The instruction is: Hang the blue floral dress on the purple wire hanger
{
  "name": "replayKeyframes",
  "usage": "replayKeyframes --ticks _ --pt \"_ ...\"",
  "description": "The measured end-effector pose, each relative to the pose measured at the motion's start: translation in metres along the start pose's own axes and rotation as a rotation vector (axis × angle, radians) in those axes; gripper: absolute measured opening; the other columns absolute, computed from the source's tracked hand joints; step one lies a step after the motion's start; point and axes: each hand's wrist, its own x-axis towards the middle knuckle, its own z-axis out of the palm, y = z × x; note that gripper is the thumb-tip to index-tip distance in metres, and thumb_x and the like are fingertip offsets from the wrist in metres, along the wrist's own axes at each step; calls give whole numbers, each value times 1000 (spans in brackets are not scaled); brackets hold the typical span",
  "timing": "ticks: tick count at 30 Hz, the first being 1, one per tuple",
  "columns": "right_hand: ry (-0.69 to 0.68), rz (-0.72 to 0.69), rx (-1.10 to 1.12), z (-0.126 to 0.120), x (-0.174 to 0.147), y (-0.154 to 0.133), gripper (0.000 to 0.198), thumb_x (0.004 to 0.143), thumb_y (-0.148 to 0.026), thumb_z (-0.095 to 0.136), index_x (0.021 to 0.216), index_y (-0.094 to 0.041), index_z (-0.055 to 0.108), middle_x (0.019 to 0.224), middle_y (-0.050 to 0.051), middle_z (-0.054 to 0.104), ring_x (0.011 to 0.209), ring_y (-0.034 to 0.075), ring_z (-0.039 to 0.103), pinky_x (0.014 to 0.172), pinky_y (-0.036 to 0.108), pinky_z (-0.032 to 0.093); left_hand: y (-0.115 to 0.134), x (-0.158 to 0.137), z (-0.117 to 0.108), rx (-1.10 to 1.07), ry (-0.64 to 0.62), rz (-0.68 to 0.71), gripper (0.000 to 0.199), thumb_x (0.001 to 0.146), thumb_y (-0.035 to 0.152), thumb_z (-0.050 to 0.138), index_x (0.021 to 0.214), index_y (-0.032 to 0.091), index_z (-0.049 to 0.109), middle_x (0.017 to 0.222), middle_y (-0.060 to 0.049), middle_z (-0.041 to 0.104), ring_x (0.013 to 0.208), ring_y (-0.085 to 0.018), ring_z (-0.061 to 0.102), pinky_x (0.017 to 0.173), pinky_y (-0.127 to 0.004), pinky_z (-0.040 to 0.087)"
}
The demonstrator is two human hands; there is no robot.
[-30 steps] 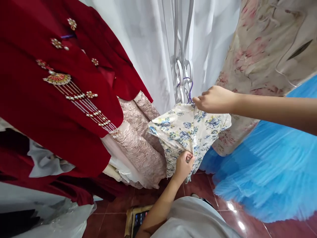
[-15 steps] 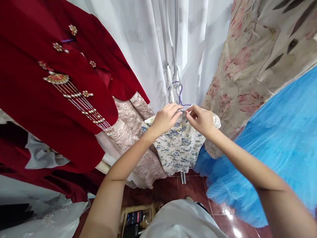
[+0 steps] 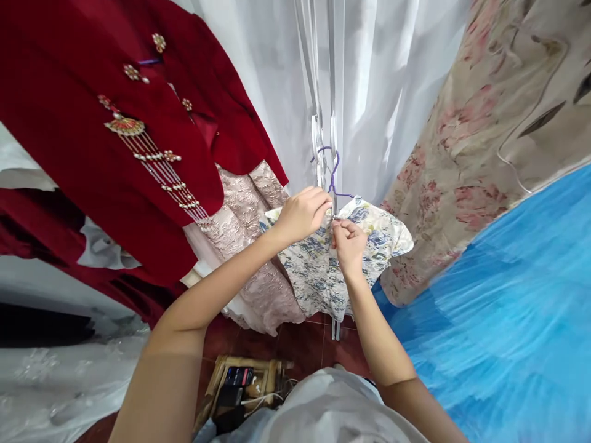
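Note:
A white short-sleeved garment with blue and yellow flowers [image 3: 305,277] hangs in front of me from a purple hanger [image 3: 333,175]. A seam runs down its middle. At the neckline, left of the seam, my left hand [image 3: 305,215] pinches the fabric edge between thumb and fingers. My right hand [image 3: 349,243] is closed just below and to the right, its fingertips pinching at the top of the seam. A small dark, silvery piece shows at those fingertips; it could be a zip pull, but I cannot tell.
Left hang a red velvet jacket [image 3: 184,154] with beaded ornaments and a pink textured dress [image 3: 258,277]. To the right are a beige floral dress [image 3: 429,197] and blue tulle [image 3: 498,307]. A wooden stool [image 3: 212,394] below holds a phone [image 3: 239,376] and cables.
My right hand has moved down and left, turning closer to the seam. The left hand stays at the neckline. The view has shifted, and the garment's right shoulder sits lower and more spread.

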Motion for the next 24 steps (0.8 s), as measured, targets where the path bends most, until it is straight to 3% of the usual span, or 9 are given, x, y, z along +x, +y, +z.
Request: replayKeyframes --ticks 7,11,15,20,24 --pt "-90 94 -106 -14 -5 35 26 80 -44 62 78 -19 60 45 -10 40 39 9 32 43 23 25 -8 3 -10 -31 106 -130 23 102 24 43 93 17 63 92 -5 65 89 -19 60 80 -32 45" --pt "-117 104 -233 -25 -37 75 29 85 -48 57 81 -19 59 49 -11 34 44 10 33 47 23 30 -21 1 -22 -49 127 -187 21 102 23 44 93 18 62 94 -4 66 88 -17 60 82 -30 45" --pt "-110 121 -418 -40 -74 112 30 87 -48 53 76 -20 57 50 -8 38 49 13 40 53 24 37 -37 -12 -25 -63 167 -206 22 102 26 44 92 18 62 93 -4 66 87 -17 59 82 -30 45" --pt "-116 151 -499 -57 -103 139 33 87 -50 52 74 -20 58 50 -6 45 50 15 45 53 25 39 -97 -45 -38 -119 245 -280 21 100 32 49 91 19 63 93 -4 67 91 -17 59 87 -32 45" --pt "-136 175 -535 -56 -113 153 35 88 -51 52 77 -19 60 51 -4 50 51 15 49 55 26 41 -161 -101 -42 -215 274 -433 25 93 42 57 91 18 66 94 -3 67 93 -17 60 90 -33 46"
